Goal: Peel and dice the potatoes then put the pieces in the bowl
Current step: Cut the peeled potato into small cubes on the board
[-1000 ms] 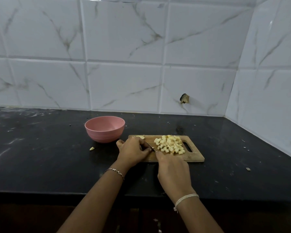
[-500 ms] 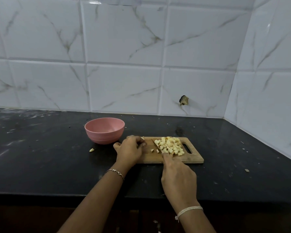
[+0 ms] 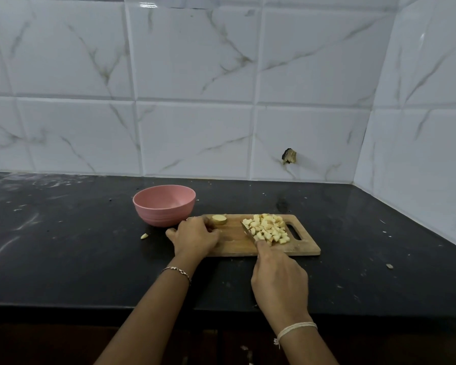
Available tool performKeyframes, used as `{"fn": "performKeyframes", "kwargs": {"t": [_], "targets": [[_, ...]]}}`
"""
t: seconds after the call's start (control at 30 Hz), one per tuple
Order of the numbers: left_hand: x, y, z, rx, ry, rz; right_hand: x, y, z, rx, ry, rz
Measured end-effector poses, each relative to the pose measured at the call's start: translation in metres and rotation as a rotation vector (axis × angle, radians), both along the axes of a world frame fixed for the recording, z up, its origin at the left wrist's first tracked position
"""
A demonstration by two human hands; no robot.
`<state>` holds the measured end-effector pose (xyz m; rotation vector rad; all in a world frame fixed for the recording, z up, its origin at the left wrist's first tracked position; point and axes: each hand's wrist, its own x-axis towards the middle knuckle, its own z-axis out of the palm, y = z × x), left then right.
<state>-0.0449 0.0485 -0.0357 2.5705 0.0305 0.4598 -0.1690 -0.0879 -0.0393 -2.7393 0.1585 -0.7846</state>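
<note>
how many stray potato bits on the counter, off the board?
2. One stray bit lies left of the left hand, in front of the pink bowl. A second bit lies right of the cutting board. Smaller pale specks are too tiny to tell.

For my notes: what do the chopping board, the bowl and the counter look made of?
Chopping board: wood, matt, tan with visible grain.
Bowl: probably plastic; matt pink, ribbed outer wall.
Counter: likely polished black stone; glossy, reflecting the tiles faintly, with pale smears.
</note>
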Motion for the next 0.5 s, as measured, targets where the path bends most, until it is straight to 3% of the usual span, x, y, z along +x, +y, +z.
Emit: {"fn": "performKeyframes", "kwargs": {"t": [0.23, 0.5], "targets": [[-0.0025, -0.0064, 0.0013, -0.026, -0.054, -0.223, -0.0027, -0.0011, -0.0019, 0.061, -0.01, 0.016], [-0.0047, -0.0071, 0.0011, 0.015, -0.074, -0.194, -0.0013, -0.0009, -0.0024, 0.067, 0.005, 0.078]]}}
